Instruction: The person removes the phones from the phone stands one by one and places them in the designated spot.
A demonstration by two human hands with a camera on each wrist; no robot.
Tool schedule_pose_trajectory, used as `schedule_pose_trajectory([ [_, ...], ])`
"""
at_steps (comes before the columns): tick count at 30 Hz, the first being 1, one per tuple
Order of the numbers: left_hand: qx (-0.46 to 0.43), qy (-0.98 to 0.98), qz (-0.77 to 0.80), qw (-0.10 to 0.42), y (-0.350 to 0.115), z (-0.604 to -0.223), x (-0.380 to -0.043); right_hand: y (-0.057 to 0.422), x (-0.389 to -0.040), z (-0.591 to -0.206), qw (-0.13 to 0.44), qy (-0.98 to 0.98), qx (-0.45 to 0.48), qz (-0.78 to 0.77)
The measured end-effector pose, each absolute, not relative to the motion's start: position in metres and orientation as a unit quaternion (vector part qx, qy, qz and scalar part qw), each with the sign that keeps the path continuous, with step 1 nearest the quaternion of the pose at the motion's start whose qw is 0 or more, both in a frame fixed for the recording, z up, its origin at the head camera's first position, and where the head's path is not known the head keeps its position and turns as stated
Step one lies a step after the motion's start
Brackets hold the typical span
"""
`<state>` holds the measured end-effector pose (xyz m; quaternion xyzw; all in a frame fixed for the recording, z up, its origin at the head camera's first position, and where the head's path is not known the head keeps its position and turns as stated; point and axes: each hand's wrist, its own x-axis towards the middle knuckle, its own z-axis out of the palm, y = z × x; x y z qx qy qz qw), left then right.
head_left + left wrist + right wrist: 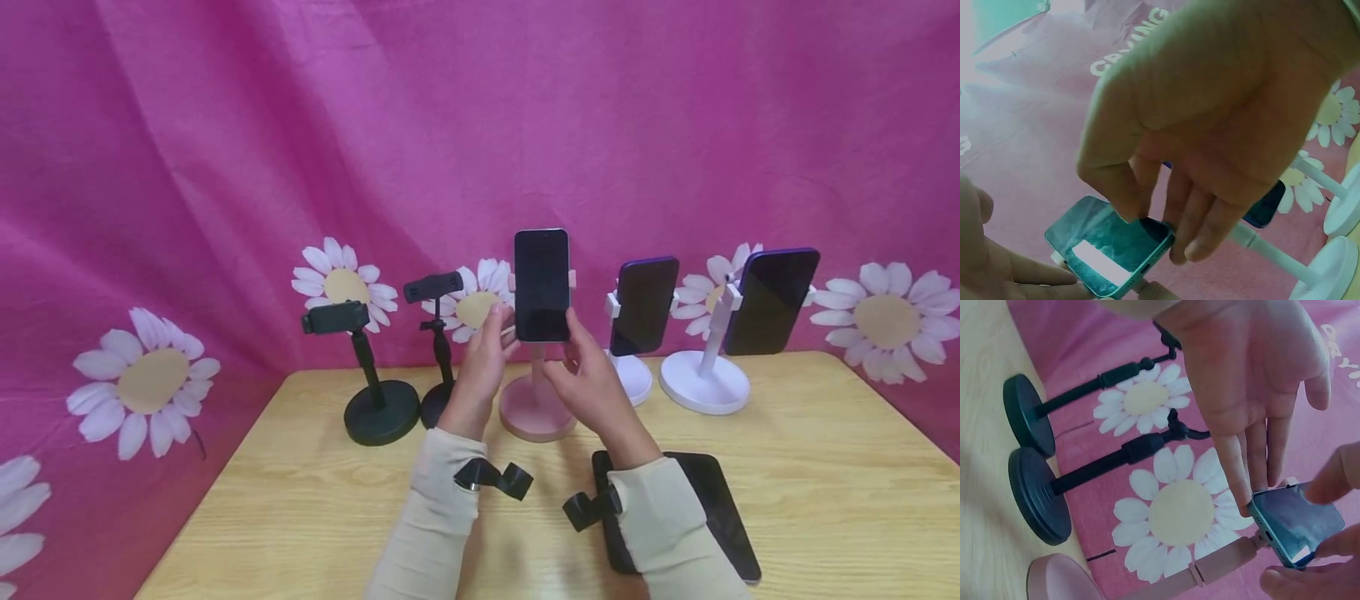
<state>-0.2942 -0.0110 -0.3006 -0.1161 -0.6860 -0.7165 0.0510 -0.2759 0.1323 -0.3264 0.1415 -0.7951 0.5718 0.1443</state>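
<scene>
A smartphone [542, 279] with a dark screen stands upright in the clamp of a pink phone stand [537, 408]. My right hand [592, 379] pinches its lower right corner between thumb and fingers; in the left wrist view that thumb bends onto the corner of the smartphone [1100, 247]. On the other side is my left hand [482, 367], its fingers extended beside the phone's left edge. Seen from the right wrist, the left hand [1250, 381] has straight fingers, whose tips reach the phone's edge and clamp.
Two black phone stands [381, 412] are at the left. To the right, one white stand [705, 383] holds a phone [772, 300]; another holds a second phone [645, 304]. A black tablet [712, 500] lies under the right forearm. A pink flowered cloth [450, 125] hangs behind the table.
</scene>
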Motion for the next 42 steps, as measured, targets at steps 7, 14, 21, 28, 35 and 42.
schedule_pose_trajectory([
  [7,-0.093,-0.682,-0.724,0.042,-0.020,-0.297,-0.292,0.137,-0.269,-0.326,0.148,-0.805,0.106,0.564],
  [14,-0.121,-0.728,-0.675,0.000,-0.034,-0.289,-0.287,0.140,-0.263,-0.318,0.163,-0.826,0.112,0.528],
  [21,-0.126,-0.781,-0.611,-0.004,-0.049,-0.282,-0.278,0.142,-0.254,-0.312,0.159,-0.848,0.124,0.490],
  [28,-0.163,-0.805,-0.570,-0.008,-0.060,-0.278,-0.270,0.145,-0.242,-0.300,0.114,-0.856,0.131,0.486],
  [35,-0.200,-0.810,-0.549,-0.040,-0.068,-0.272,-0.260,0.148,-0.227,-0.284,0.075,-0.879,0.136,0.451],
  [42,-0.268,-0.789,-0.547,-0.076,-0.076,-0.265,-0.250,0.152,-0.210,-0.269,0.036,-0.887,0.167,0.429],
])
